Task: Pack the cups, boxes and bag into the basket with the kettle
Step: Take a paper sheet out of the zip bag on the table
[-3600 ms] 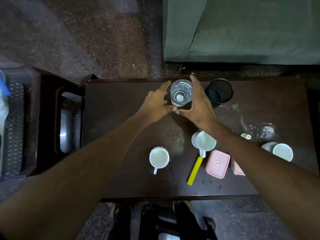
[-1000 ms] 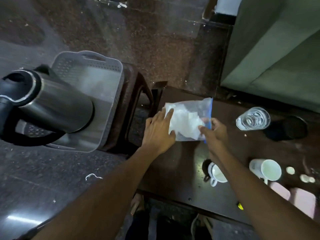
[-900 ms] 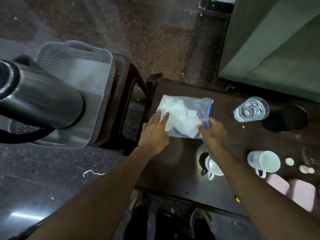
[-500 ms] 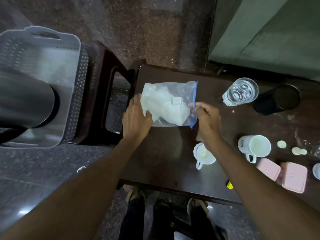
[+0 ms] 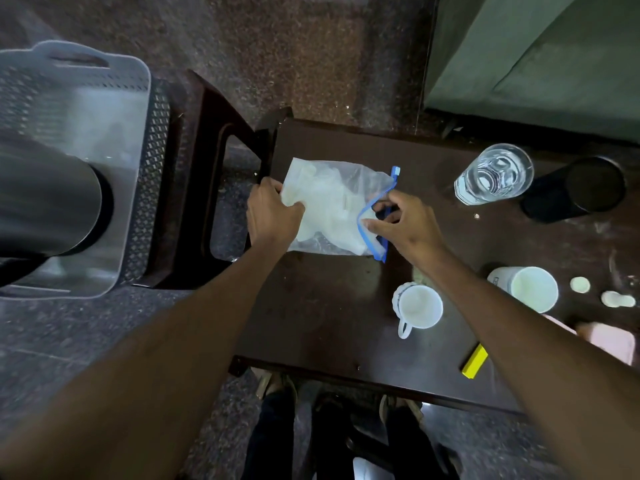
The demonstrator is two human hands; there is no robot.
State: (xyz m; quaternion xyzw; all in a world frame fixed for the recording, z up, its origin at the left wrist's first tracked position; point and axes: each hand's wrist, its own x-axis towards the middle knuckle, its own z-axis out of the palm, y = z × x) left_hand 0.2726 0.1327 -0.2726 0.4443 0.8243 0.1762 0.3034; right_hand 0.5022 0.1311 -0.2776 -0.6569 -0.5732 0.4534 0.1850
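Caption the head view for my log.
Both hands, left and right, grip the bag on the table beside the basket.

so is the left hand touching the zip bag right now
Touching. The head view shows the left hand gripping the near-left end of the zip bag, with plastic bunched under its fingers.

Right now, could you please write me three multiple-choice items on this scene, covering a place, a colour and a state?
1. Where is the kettle?
A. in the grey basket
B. on the table
C. on the floor

2. What colour is the bag zip strip?
A. red
B. blue
C. yellow

3. How is the bag handled?
A. lying untouched
B. held by one hand
C. held by both hands

Answers: 1 A, it stands inside the basket; 2 B, the strip along its edge is blue; 3 C, the left hand grips one end and the right hand pinches the zip.
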